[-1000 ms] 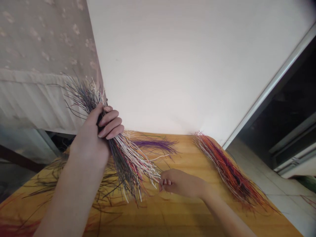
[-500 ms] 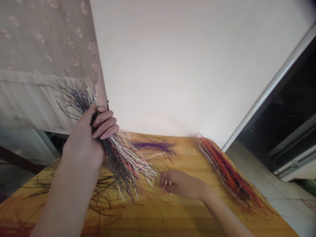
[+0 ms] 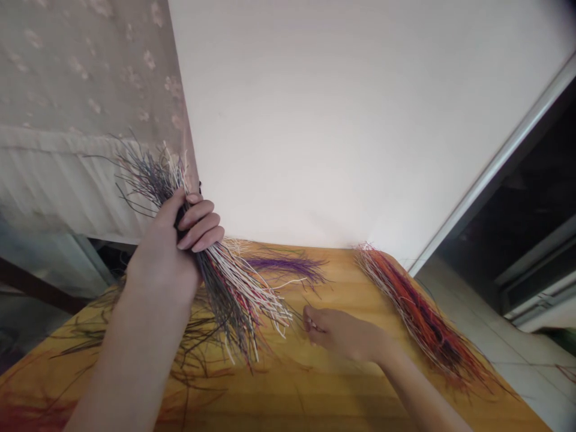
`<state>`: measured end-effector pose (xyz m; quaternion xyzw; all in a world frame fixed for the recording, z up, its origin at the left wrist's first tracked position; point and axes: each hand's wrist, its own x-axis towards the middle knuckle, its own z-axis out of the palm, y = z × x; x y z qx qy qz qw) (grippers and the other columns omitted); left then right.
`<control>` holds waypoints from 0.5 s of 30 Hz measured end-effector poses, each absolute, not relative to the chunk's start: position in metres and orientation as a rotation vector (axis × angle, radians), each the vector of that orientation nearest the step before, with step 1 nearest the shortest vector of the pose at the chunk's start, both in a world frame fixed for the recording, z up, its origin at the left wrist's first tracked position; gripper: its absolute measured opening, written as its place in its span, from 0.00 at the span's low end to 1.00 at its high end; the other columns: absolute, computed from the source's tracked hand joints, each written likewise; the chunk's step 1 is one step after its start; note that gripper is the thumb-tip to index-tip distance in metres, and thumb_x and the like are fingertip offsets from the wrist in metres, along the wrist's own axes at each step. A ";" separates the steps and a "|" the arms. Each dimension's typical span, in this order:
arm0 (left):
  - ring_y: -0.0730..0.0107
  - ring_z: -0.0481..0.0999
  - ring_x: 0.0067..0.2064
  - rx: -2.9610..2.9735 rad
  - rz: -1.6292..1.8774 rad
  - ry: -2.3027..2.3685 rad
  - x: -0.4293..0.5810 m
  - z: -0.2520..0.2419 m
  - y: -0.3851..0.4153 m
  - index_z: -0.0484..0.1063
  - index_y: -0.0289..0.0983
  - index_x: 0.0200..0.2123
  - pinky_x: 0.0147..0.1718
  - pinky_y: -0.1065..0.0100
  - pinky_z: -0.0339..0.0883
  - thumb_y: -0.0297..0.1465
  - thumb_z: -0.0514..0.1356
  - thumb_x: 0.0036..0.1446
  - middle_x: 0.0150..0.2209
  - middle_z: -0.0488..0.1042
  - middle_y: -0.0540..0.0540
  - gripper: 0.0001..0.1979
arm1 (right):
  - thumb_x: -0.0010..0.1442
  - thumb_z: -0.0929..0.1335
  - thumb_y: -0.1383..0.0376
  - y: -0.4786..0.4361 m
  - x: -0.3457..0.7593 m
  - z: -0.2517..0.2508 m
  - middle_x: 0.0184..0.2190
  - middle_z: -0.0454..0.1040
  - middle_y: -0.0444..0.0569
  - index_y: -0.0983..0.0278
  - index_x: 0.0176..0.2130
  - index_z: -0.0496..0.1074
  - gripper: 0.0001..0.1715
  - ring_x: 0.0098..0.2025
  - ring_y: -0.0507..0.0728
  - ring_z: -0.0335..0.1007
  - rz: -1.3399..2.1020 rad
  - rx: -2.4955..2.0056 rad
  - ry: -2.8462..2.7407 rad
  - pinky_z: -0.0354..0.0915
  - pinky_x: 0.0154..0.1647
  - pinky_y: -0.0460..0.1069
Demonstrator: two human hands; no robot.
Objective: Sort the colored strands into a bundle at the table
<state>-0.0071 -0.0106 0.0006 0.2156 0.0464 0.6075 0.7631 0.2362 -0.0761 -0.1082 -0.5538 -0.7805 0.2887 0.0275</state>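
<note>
My left hand (image 3: 173, 252) grips a thick bundle of thin wires (image 3: 234, 300) around its middle, and the grey, white and red strands fan out on both sides of the fist. My right hand (image 3: 342, 333) rests low over the wooden tabletop (image 3: 288, 384), its fingers curled together just right of the bundle's ends. Whether it pinches a fine strand is too hard to tell. A purple wire bunch (image 3: 285, 268) lies on the far side of the table. At the right edge lies a long orange-red wire bunch (image 3: 420, 318). Loose dark strands (image 3: 198, 336) spread beneath my left forearm.
A white wall panel (image 3: 337, 120) rises behind the table. A patterned curtain (image 3: 81, 102) hangs on the left. A pale metal frame edge (image 3: 495, 168) runs down the right beside a dark opening, and floor tiles (image 3: 499, 342) lie below the table's right edge.
My right hand has shifted slightly right, away from the bundle's ends. My left hand still grips the bundle, and the view has moved only a little.
</note>
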 end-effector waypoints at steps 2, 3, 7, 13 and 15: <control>0.82 0.55 0.11 0.516 1.369 0.042 -0.008 -0.001 -0.010 0.59 0.42 0.30 0.08 0.78 0.55 0.29 0.46 0.68 0.17 0.52 0.58 0.12 | 0.59 0.60 0.67 -0.079 0.239 -0.104 0.31 0.70 0.49 0.63 0.33 0.61 0.03 0.33 0.56 0.65 0.829 -1.732 -2.414 0.57 0.35 0.50; 0.81 0.55 0.11 0.540 1.385 0.022 -0.008 -0.002 -0.010 0.59 0.42 0.31 0.08 0.77 0.55 0.28 0.45 0.68 0.17 0.51 0.58 0.12 | 0.59 0.60 0.67 -0.080 0.240 -0.101 0.31 0.70 0.48 0.63 0.33 0.61 0.03 0.33 0.56 0.64 0.811 -1.739 -2.408 0.57 0.35 0.50; 0.82 0.55 0.12 0.629 1.411 0.026 -0.009 -0.003 -0.009 0.60 0.39 0.31 0.09 0.78 0.55 0.28 0.44 0.69 0.18 0.50 0.58 0.13 | 0.60 0.59 0.68 -0.081 0.244 -0.091 0.30 0.69 0.46 0.62 0.33 0.60 0.04 0.31 0.54 0.62 0.812 -1.684 -2.325 0.58 0.34 0.49; 0.86 0.51 0.12 0.697 1.461 0.117 -0.005 0.001 -0.015 0.59 0.34 0.26 0.10 0.81 0.50 0.27 0.38 0.70 0.17 0.49 0.58 0.20 | 0.62 0.57 0.70 -0.059 0.225 -0.121 0.33 0.69 0.48 0.62 0.37 0.59 0.05 0.34 0.54 0.64 0.680 -1.532 -2.170 0.62 0.37 0.49; 0.86 0.51 0.12 0.696 1.465 0.121 -0.003 0.002 -0.015 0.59 0.33 0.26 0.10 0.81 0.50 0.26 0.39 0.70 0.17 0.49 0.58 0.19 | 0.62 0.56 0.71 -0.050 0.217 -0.134 0.35 0.70 0.50 0.63 0.40 0.60 0.08 0.36 0.55 0.65 0.634 -1.509 -2.149 0.63 0.40 0.50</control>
